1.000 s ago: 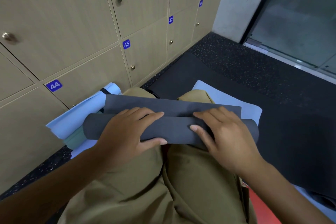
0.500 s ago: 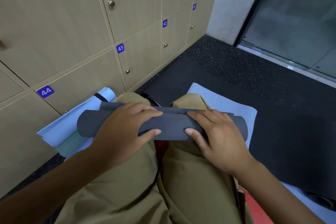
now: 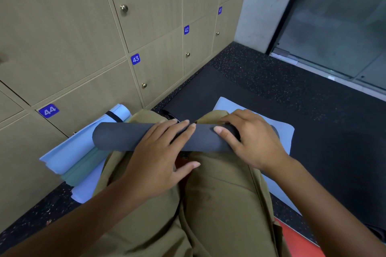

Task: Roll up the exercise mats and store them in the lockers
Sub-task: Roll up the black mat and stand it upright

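Observation:
A dark grey mat (image 3: pixel 117 139) lies rolled into a tube across my knees. My left hand (image 3: pixel 158 156) lies over the middle of the roll, fingers extended over the top and thumb stretched out below it. My right hand (image 3: pixel 250 140) covers the roll's right part, fingers curled over the far side and thumb on the near face. A light blue rolled mat (image 3: pixel 83 144) with a black strap lies on the floor beside locker 44 (image 3: pixel 49 110), with a green mat (image 3: pixel 85 170) next to it.
Tan locker doors with brass knobs, numbered 41 to 44, fill the left wall; all are closed. A flat light blue mat (image 3: pixel 279 131) and a black mat (image 3: pixel 344 162) lie on the speckled floor to the right. A red mat (image 3: pixel 298 242) shows bottom right. A glass door (image 3: pixel 334 16) stands beyond.
The flat flap of grey mat beyond the roll has been wound in; the roll now sits fully closed farther out on my knees. Both hands moved forward with it.

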Available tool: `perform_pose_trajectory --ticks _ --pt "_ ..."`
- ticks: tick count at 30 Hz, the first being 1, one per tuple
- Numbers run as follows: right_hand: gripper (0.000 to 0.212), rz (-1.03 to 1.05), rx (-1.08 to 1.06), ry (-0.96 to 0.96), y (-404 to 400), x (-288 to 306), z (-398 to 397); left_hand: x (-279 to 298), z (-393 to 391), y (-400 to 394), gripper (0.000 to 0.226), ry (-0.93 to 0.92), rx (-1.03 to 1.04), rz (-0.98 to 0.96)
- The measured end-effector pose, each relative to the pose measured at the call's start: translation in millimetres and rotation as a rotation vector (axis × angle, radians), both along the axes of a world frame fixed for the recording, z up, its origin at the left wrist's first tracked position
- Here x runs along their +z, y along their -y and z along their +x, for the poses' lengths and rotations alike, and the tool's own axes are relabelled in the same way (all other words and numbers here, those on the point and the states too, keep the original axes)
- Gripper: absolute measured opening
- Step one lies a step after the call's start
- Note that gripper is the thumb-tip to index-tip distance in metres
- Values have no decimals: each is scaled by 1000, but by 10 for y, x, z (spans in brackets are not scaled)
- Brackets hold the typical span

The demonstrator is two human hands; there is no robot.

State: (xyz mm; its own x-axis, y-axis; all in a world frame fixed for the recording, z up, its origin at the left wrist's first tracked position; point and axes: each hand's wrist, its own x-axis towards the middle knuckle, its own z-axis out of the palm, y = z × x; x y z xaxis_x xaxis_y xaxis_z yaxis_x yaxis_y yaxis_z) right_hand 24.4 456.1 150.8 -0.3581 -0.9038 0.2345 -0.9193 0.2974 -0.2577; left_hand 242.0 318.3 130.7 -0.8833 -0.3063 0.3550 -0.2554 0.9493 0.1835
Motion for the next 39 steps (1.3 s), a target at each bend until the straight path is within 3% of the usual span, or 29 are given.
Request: perform_pose_trajectory --ticks 8,14,17,20,23,26,30,35,39 --pt "55 -106 -186 -79 -241 -160 -230 -39 -330 357 86 -32 31 -26" --pt "61 -269 -270 409 -225 -255 -355 -32 -518 558 100 86 58 -82" --pt "52 -410 -359 663 -177 -313 -390 -25 -602 608 95 169 84 -109" --pt "49 -478 -411 773 -118 -338 -415 3 -653 636 87 213 84 -123" --pt "47 -511 -403 812 -89 -283 -431 154 -692 685 73 297 90 -11" --pt "57 -579 -339 848 -103 -111 -490 381 -771 800 69 336 94 133" --pt "56 -689 -238 831 -118 343 -589 614 -909 886 75 238 87 259" --pt "39 -762 -158 714 -58 915 -651 659 -933 748 53 53 1 617" --pt "51 -732 -122 651 63 1187 -485 521 -844 575 54 -52 -83 821"
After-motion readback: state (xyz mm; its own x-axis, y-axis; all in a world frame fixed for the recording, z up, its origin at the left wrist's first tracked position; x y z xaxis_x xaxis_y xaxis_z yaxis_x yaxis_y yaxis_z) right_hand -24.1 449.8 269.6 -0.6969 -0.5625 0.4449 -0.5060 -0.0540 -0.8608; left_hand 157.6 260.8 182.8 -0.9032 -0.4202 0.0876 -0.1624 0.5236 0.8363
